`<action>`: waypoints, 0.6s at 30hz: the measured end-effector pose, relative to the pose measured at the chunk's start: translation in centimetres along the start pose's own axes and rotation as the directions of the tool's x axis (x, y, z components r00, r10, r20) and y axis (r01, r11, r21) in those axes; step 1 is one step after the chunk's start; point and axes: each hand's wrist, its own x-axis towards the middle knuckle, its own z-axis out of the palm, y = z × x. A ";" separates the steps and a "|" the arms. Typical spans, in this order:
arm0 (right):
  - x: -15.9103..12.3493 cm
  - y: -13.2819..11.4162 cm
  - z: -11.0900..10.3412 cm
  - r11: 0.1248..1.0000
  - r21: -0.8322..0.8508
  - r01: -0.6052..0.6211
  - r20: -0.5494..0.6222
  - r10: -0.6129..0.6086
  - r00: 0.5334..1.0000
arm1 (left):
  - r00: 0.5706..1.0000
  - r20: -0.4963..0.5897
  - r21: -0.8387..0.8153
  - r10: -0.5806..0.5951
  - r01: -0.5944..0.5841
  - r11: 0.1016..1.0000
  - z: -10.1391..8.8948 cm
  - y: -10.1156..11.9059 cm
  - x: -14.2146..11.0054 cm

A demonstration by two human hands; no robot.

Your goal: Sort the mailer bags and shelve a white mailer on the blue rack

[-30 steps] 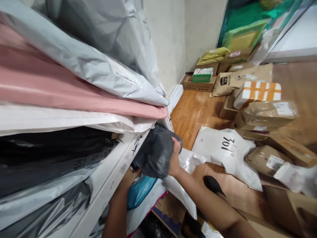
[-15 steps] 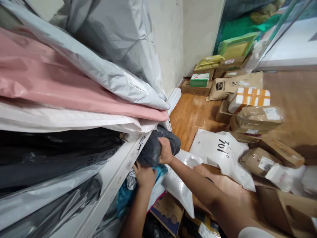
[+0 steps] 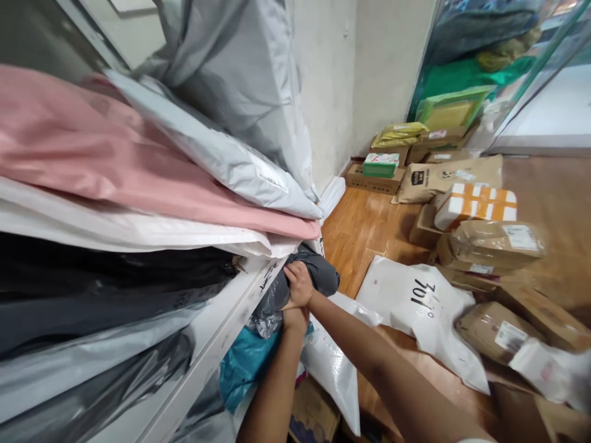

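A dark grey plastic parcel (image 3: 325, 274) is wedged in the low gap beside the white shelf edge (image 3: 231, 314), its wrapping crinkled. My right hand (image 3: 300, 284) lies on its near side with curled fingers gripping the plastic. Just below, my left hand (image 3: 295, 319) presses against the right one and holds the parcel's lower edge; most of its fingers are hidden. Beneath my wrists lie a teal plastic bag (image 3: 249, 360) and a shiny white plastic parcel (image 3: 335, 344).
Large soft parcels in pink (image 3: 161, 178), grey (image 3: 235, 80) and black (image 3: 106, 295) plastic fill the shelf at left. On the wooden floor (image 3: 355, 221) lie a white bag marked 361 (image 3: 415, 301), a tape-striped foam box (image 3: 475, 206) and several cardboard boxes (image 3: 498, 243).
My left hand has moved right and up along the parcel to meet the right hand. The right hand has slid slightly left on it. The view has shifted a little.
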 end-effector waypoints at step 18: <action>1.8 -0.3 -2.4 0.781 -0.240 -0.577 0.318 0.625 0.713 | 0.942 0.174 0.163 -0.287 0.260 0.952 -1.2 -0.1 -3.9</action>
